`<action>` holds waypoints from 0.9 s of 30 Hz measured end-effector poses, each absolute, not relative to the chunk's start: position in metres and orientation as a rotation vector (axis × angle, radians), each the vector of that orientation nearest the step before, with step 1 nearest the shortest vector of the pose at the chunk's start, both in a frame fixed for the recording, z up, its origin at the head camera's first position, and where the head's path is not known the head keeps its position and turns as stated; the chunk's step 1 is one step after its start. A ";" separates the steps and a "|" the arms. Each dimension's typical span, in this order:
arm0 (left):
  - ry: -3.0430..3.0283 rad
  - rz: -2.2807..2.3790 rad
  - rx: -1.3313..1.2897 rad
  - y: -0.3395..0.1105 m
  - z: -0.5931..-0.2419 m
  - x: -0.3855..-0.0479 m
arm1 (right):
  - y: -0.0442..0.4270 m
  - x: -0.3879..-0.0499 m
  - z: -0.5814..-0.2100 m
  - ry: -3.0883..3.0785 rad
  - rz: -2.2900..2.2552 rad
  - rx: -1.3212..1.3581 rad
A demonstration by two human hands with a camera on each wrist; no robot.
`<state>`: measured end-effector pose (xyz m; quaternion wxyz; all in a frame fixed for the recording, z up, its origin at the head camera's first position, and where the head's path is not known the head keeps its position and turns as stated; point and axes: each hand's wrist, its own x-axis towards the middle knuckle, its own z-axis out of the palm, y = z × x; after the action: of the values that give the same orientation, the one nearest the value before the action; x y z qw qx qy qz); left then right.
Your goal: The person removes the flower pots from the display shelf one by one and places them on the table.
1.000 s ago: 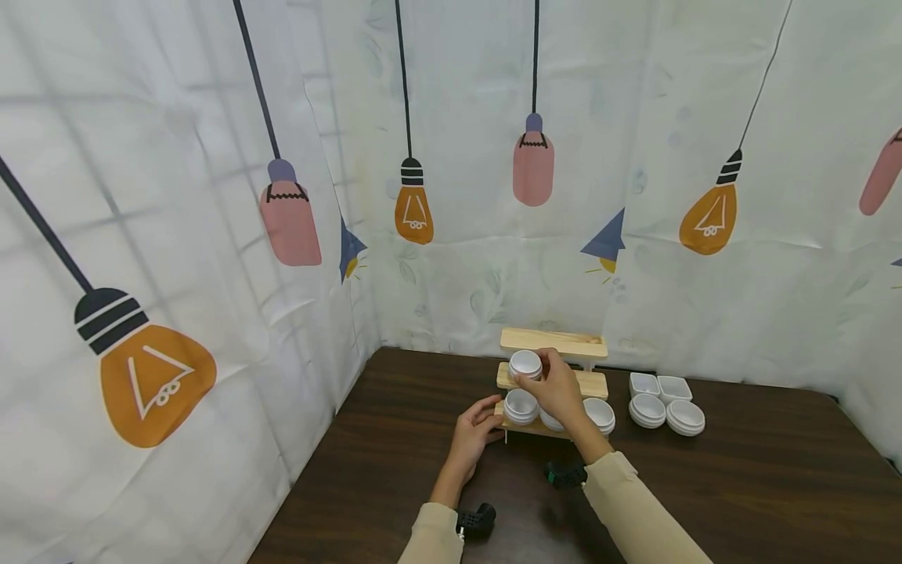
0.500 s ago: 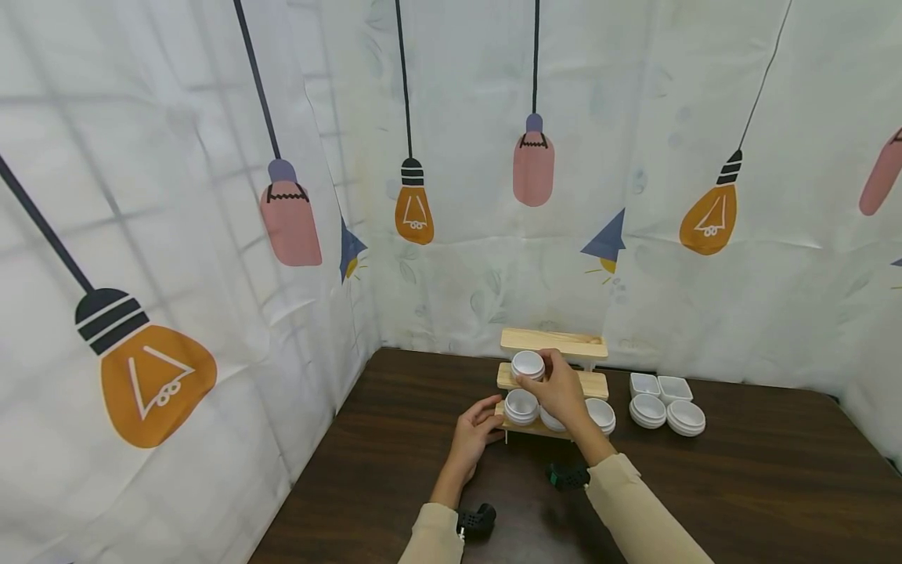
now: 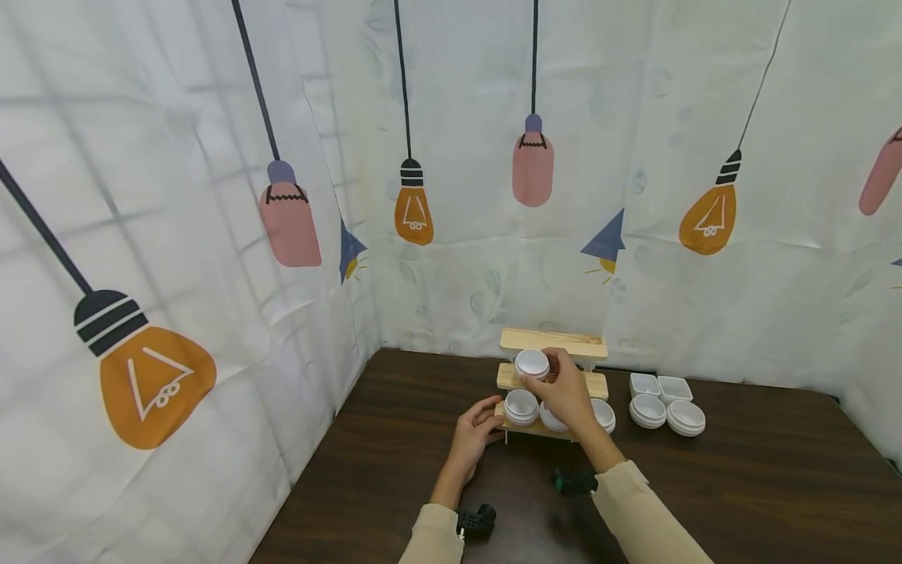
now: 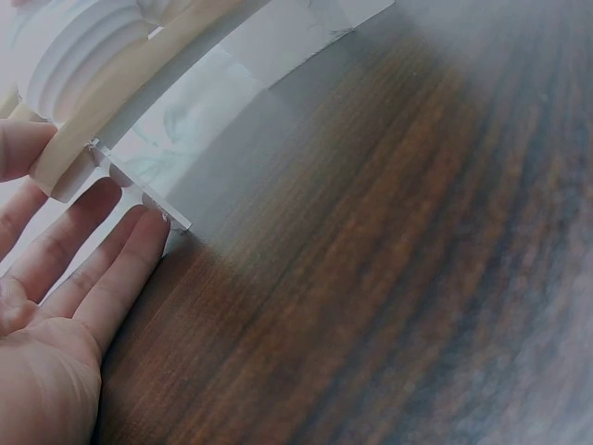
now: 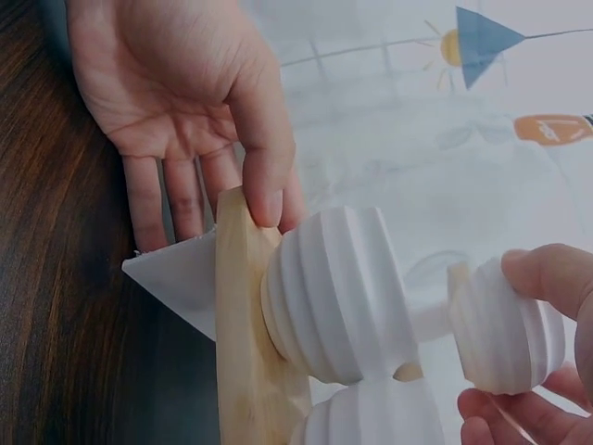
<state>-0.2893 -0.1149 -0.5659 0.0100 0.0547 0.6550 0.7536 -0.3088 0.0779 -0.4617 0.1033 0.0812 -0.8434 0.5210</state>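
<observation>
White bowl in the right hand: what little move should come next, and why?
Probably settle the bowl onto the middle shelf, then loosen the right hand's grip: it is held at that shelf, though full contact is unclear, and the left hand steadies the lower shelf's end.

The rack point(image 3: 553, 342) is smooth, matt wood on clear, plastic-looking legs point(image 5: 185, 278). The ridged bowls point(image 5: 338, 295), and the square bowls point(image 3: 674, 388) at the rack's three o'clock, look smooth, ceramic or plastic. The surface point(image 3: 775, 470) is faintly glossy, grained wood; the backdrop point(image 3: 458, 290) creased, matt cloth.
</observation>
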 end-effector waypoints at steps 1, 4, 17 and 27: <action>2.044 2.354 0.170 -0.115 -0.566 -0.289 | 0.079 -0.308 -0.461 -2.482 1.539 0.237; 2.040 2.359 0.173 -0.115 -0.567 -0.290 | 0.081 -0.306 -0.461 -2.462 1.554 0.230; 2.046 2.360 0.175 -0.115 -0.567 -0.290 | 0.091 -0.297 -0.464 -2.398 1.647 0.233; 2.030 2.368 0.160 -0.114 -0.565 -0.288 | 0.097 -0.291 -0.462 -2.345 1.682 0.196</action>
<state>-0.2883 -0.1143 -0.5653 0.0090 0.0513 0.6500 0.7581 -0.2912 0.0967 -0.4616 0.1242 0.0671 -0.8044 0.5771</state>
